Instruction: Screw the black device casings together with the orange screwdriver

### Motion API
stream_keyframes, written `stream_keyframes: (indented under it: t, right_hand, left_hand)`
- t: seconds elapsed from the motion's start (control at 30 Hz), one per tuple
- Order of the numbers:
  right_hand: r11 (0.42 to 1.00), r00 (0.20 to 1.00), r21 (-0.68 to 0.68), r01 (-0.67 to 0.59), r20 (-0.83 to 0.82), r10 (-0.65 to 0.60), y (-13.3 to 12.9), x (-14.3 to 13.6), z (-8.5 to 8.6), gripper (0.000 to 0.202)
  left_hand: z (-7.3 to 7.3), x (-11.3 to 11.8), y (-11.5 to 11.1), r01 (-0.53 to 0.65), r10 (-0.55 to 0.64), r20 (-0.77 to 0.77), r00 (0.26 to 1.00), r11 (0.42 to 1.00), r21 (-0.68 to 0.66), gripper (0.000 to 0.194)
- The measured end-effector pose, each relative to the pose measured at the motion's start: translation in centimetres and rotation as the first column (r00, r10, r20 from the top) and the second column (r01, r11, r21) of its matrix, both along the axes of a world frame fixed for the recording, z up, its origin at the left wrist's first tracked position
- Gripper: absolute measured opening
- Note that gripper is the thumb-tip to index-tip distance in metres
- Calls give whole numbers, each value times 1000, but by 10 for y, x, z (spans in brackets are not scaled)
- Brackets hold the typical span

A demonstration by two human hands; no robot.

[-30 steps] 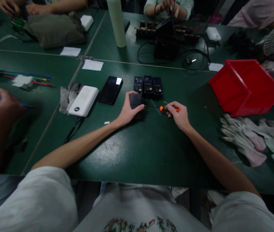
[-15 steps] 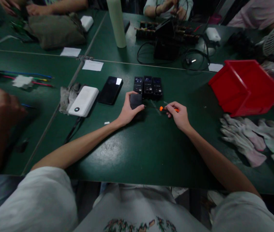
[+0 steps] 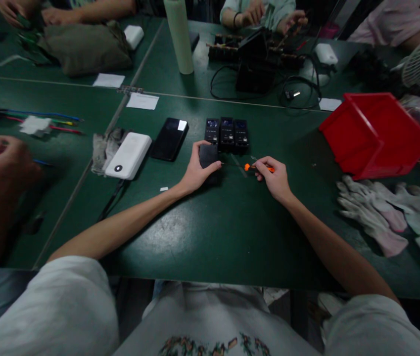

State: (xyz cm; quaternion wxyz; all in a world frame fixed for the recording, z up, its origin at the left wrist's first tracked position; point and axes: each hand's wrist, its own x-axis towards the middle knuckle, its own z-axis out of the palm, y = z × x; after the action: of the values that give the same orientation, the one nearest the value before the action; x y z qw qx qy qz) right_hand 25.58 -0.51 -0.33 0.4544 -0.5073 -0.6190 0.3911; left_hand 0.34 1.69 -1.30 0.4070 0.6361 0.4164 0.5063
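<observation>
My left hand (image 3: 197,170) is wrapped round a small black box (image 3: 208,155) at the middle of the green table (image 3: 195,232). My right hand (image 3: 273,177) grips an orange-handled screwdriver (image 3: 247,167), whose thin shaft points left toward the side of the box. Just beyond the box, three black modules (image 3: 227,133) stand side by side. A clear strip (image 3: 238,165) lies on the table between my hands.
A black phone (image 3: 169,139) and a white power bank (image 3: 128,155) lie to the left. A red bin (image 3: 376,133) and work gloves (image 3: 373,212) are at the right. At the far left is a co-worker's hand (image 3: 2,168); a green bottle (image 3: 180,37) stands beyond.
Across the table, a person's hands have moved apart above the black equipment. The co-worker's hand at the left has shifted slightly. My own hands have barely moved.
</observation>
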Motion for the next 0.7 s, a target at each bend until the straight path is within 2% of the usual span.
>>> stream_keyframes:
  t: [0.7]
  right_hand:
    - [1000,1000,1,3,-6,-3,-1,-1,6,22]
  left_hand:
    - [0,-1,1,22,-23,-9,1000,999,-30,57]
